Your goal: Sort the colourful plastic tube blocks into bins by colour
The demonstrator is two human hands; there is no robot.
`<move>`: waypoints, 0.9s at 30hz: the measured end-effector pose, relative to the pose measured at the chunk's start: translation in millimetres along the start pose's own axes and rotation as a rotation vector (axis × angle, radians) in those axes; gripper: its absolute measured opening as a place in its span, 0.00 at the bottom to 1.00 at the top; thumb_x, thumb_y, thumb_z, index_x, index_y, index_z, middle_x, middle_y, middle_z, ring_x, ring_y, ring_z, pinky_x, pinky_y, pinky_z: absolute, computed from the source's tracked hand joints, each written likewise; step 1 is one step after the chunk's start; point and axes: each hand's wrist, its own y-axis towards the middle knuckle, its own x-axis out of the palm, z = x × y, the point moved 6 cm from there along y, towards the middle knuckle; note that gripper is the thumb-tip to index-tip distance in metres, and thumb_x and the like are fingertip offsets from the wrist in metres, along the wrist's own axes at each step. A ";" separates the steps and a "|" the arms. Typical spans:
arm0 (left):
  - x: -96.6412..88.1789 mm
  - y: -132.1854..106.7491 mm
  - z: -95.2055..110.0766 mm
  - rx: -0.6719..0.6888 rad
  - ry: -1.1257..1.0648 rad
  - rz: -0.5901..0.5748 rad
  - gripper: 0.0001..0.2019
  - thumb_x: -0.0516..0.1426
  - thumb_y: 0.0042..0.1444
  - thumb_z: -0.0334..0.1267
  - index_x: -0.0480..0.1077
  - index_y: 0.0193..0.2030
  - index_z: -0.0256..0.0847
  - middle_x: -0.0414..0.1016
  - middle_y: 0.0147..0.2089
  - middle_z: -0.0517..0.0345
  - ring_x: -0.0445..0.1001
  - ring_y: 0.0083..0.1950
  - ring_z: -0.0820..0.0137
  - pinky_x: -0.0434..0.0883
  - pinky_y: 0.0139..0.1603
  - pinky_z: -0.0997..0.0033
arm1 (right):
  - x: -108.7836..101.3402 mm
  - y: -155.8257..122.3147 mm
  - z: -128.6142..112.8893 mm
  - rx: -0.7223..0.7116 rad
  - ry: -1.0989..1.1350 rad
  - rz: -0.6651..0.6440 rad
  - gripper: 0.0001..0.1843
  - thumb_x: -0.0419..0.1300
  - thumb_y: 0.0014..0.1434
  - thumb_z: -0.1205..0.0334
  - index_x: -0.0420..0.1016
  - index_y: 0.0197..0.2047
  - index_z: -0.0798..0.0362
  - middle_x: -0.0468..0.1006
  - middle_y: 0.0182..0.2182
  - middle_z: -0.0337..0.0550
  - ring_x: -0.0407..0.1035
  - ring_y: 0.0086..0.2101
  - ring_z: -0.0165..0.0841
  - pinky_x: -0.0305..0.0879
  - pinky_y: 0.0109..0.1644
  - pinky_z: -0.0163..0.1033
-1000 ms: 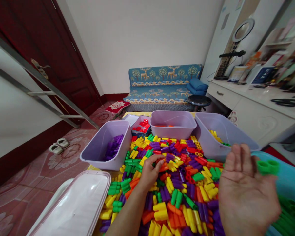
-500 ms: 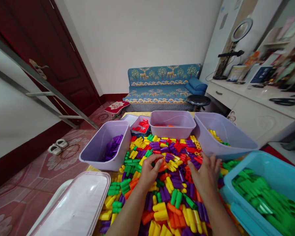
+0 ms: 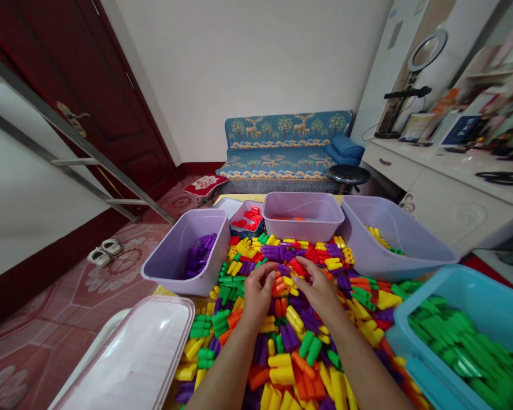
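1. Three lilac tubs (image 3: pixel 301 230) around far side; blue tub (image 3: pixel 483 296) at right; lid (image 3: pixel 128 353) at near left.
2. Between them, tubes (image 3: pixel 281 370) in wide heap, long axes in many directions.
3. Shiny, mostly joined pairs: purple, yellow, green, orange, red.
4. Over heap, left hand (image 3: pixel 256 293) and right hand (image 3: pixel 318 290), fingers half curled; cannot tell if gripping any.

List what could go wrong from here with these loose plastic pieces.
1. The left hand and right hand are close together over crowded, mixed-colour tube pieces, so they might disturb neighbouring ones.
2. The right forearm runs near the teal bin and might bump it.
3. The right-hand lilac bin shows yellow and green pieces together; colours might get confused.
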 end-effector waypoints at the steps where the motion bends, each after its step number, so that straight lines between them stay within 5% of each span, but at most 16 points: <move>1: -1.6 0.3 0.5 0.011 -0.015 0.016 0.11 0.57 0.57 0.39 0.74 0.43 0.37 0.79 0.42 0.50 0.76 0.44 0.64 0.72 0.47 0.65 | 5.5 -1.4 -6.5 0.004 0.012 -0.065 0.24 0.57 0.54 0.58 0.70 0.55 0.50 0.74 0.53 0.47 0.68 0.53 0.39 0.62 0.59 0.48; 6: -9.6 0.6 10.5 0.127 -0.059 0.094 0.10 0.57 0.58 0.39 0.74 0.42 0.38 0.77 0.42 0.50 0.75 0.45 0.64 0.71 0.49 0.65 | 14.7 -13.7 -40.8 -0.118 -0.087 -0.177 0.19 0.57 0.56 0.61 0.73 0.52 0.51 0.74 0.53 0.47 0.67 0.55 0.38 0.60 0.61 0.48; 13: -8.0 -2.7 32.9 0.288 -0.084 0.069 0.07 0.58 0.58 0.38 0.75 0.40 0.39 0.75 0.44 0.51 0.73 0.49 0.65 0.68 0.54 0.63 | 19.0 -22.5 -56.5 -0.245 -0.355 -0.103 0.11 0.62 0.53 0.63 0.79 0.41 0.50 0.72 0.55 0.48 0.64 0.55 0.43 0.57 0.61 0.53; 17: -2.0 -4.4 25.9 0.207 -0.059 -0.011 0.11 0.59 0.57 0.39 0.74 0.46 0.40 0.76 0.45 0.50 0.73 0.49 0.64 0.69 0.53 0.64 | 6.5 -21.7 -60.5 -0.280 -0.288 0.021 0.09 0.59 0.56 0.64 0.79 0.40 0.50 0.76 0.49 0.47 0.68 0.50 0.41 0.61 0.57 0.49; 21: 4.5 -5.0 12.2 0.071 -0.111 -0.086 0.14 0.61 0.55 0.41 0.74 0.46 0.39 0.78 0.41 0.52 0.75 0.42 0.66 0.73 0.43 0.69 | 0.2 -22.1 -55.8 -0.213 -0.164 0.017 0.10 0.56 0.59 0.61 0.78 0.40 0.51 0.80 0.39 0.45 0.73 0.40 0.38 0.67 0.46 0.42; 27: 7.4 -4.0 11.3 0.017 -0.167 -0.081 0.12 0.62 0.52 0.41 0.75 0.41 0.38 0.79 0.38 0.54 0.76 0.39 0.68 0.73 0.41 0.71 | -3.4 -23.6 -43.7 -0.075 -0.049 0.035 0.13 0.56 0.59 0.54 0.76 0.40 0.52 0.80 0.35 0.45 0.73 0.36 0.38 0.68 0.40 0.39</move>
